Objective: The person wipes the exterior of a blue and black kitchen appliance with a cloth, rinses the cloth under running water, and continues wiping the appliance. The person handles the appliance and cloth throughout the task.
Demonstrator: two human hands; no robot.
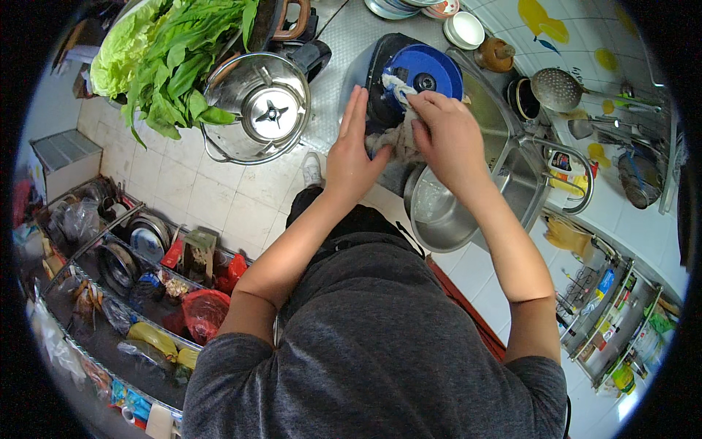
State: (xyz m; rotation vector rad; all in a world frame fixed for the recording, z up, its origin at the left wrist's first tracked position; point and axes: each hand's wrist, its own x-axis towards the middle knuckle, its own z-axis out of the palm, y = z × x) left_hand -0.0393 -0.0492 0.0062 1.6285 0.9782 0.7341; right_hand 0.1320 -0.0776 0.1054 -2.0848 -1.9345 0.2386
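Observation:
A food processor's motor base [378, 71], dark with a round blue top [447, 63] and a black drive coupling, stands before me on the counter. My right hand [452, 142] presses a damp-looking, greyish cloth [403, 137] onto the blue top, its fingers closed around it. Against the near left side of the base rests my left hand [354, 153], fingers straight and thumb spread beside the cloth's lower part. To the left sits a steel blender bowl [299, 118] with a blade at its bottom, tilted towards me.
Leafy greens [186, 60] overhang the counter at upper left. On the right is a steel sink [521, 181] with a faucet [581, 203] and a metal basin [433, 214] at its edge. White bowls [466, 30] stand behind. Storage racks [131, 214] line the lower left.

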